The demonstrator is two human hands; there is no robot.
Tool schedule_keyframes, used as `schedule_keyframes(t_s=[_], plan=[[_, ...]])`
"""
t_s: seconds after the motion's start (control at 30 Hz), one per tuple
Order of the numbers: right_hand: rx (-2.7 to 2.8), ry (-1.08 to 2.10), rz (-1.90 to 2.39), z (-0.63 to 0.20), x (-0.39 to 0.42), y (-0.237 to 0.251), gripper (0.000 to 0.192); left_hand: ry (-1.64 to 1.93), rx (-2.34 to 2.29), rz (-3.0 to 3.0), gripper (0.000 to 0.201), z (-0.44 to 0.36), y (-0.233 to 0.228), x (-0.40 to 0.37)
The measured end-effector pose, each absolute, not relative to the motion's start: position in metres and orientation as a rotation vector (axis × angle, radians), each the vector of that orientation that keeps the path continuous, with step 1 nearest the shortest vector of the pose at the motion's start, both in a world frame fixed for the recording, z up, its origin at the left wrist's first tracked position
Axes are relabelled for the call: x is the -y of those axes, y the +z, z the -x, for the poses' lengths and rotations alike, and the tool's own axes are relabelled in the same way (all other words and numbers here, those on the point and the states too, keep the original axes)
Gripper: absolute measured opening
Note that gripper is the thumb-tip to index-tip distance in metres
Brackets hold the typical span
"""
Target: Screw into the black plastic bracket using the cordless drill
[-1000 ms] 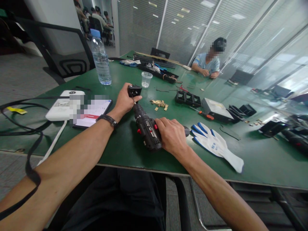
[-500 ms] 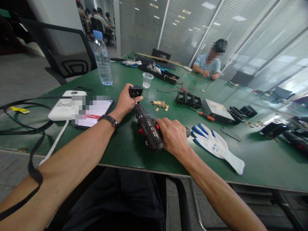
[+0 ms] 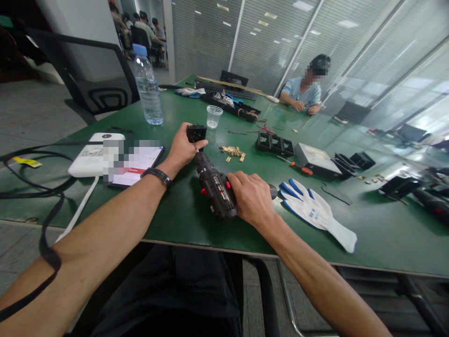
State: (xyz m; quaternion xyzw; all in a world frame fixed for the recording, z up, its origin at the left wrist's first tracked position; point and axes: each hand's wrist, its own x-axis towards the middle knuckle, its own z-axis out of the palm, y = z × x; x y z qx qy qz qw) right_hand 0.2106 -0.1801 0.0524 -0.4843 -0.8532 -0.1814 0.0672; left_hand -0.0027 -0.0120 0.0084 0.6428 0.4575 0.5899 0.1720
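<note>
My right hand is wrapped round the handle of a black and red cordless drill, which lies on its side over the green table. Its bit points away from me, to the left, and meets the near side of a small black plastic part. That part is gripped by my left hand, with the thumb along its near edge. Whether the bit sits in a screw or a hole is too small to tell. Just right of the part lies a pile of small brass-coloured plates.
A clear plastic cup and a water bottle stand beyond my left hand. A phone and white device lie left. Rightward are a black frame, screwdriver and glove. A person sits across the table.
Both hands keep their hold on the drill and the black part, with almost no movement. The black part appears slightly turned, and the whole view has shifted a little.
</note>
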Motion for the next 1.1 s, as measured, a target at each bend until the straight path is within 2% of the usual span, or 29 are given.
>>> schedule_keyframes(t_s=[0.47, 1.1], plan=[[2.559, -0.536, 1.485, -0.2094, 0.1814, 0.0535, 0.032, 1.657, -1.265, -1.781, 0.053, 0.0023, 0.0086, 0.0115], [2.568, -0.546, 1.492, -0.2093, 0.181, 0.0536, 0.032, 1.669, -1.279, -1.757, 0.051, 0.0047, 0.0028, 0.0063]])
